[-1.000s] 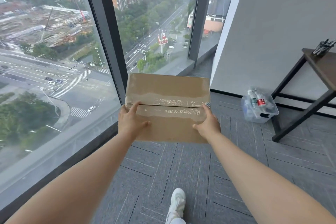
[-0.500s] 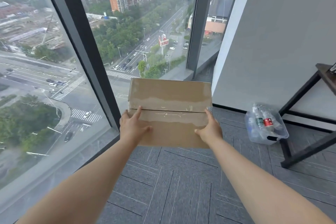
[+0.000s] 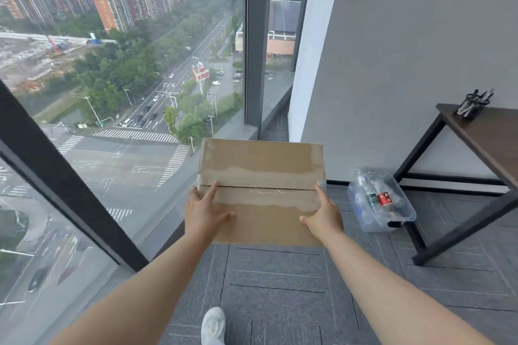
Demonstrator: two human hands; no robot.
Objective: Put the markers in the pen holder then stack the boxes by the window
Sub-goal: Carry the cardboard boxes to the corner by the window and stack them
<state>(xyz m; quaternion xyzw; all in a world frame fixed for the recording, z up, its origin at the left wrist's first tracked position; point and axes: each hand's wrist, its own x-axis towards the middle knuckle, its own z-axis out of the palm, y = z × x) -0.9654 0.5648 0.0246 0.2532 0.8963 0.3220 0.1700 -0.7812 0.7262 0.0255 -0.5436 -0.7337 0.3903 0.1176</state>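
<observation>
I hold a brown cardboard box [image 3: 262, 165], taped along its top seam, out in front of me above the grey carpet, close to the window. My left hand [image 3: 203, 211] grips its left side with the thumb on top. My right hand [image 3: 325, 214] grips its right side the same way. A black mesh pen holder [image 3: 471, 106] with several markers standing in it sits on the dark table [image 3: 493, 134] at the right. No other box is in view.
Floor-to-ceiling window glass [image 3: 112, 120] with dark frame posts [image 3: 256, 45] runs along the left. A clear plastic bin [image 3: 384, 200] of bottles lies on the floor beside the table leg. A grey wall [image 3: 406, 50] stands ahead. My white shoe [image 3: 213, 326] shows below.
I have walked closer to the window corner with the box still held in both hands. The table and pen holder have come back into view at the right.
</observation>
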